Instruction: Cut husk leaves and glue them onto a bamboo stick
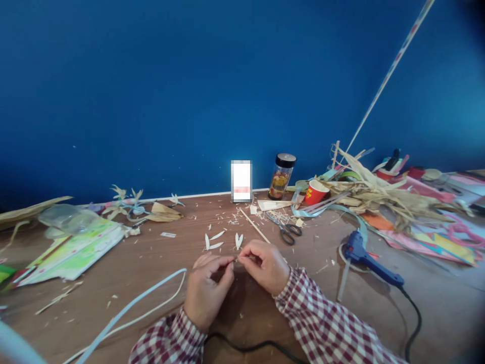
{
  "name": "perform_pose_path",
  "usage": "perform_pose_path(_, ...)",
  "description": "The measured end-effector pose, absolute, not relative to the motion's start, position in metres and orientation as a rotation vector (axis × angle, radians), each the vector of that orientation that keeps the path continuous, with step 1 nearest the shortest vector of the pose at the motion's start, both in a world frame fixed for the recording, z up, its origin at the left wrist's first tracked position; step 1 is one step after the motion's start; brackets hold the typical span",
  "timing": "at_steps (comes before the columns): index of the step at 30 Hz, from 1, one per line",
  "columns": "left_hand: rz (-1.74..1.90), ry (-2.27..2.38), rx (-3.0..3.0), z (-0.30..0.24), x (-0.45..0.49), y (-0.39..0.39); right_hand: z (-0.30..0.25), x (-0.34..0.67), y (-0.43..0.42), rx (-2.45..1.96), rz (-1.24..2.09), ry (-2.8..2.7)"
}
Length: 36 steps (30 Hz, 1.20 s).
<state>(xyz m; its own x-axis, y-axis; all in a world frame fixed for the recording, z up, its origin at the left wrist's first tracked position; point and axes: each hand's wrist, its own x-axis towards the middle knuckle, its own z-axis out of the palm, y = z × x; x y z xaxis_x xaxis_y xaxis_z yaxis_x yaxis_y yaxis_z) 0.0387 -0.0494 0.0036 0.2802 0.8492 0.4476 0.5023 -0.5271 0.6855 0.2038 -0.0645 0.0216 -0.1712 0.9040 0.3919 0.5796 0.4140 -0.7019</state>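
Note:
My left hand (pixel 209 288) and my right hand (pixel 265 265) meet low over the brown table (pixel 151 263), fingertips pinched together on a small pale husk piece (pixel 238 258). A thin wooden stick (pixel 254 226) runs from my right hand away toward the wall. Cut petal-shaped husk pieces (pixel 217 240) lie just beyond my fingers. Both sleeves are red-and-white checked.
Black-handled scissors (pixel 286 230) lie right of the stick. A blue glue gun (pixel 369 260) with a black cord rests at right. A jar (pixel 282 176), red cup (pixel 315 192), a heap of dried husks (pixel 379 194), coloured papers (pixel 71 253) and white cord (pixel 144 303) surround me.

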Motion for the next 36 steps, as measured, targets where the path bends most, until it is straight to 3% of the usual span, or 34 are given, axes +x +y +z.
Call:
perform_pose_path(21, 0.962, 1.161, 1.515, 0.0019, 0.0411, -0.0459, 0.0191, 0.2033, -0.0629, -1.284, 0.589, -1.704)
perform_pose_path(36, 1.037, 0.966, 1.150, 0.0040, 0.0444, -0.0484, 0.0188, 0.1942, -0.0696, -1.303, 0.610, -1.706)
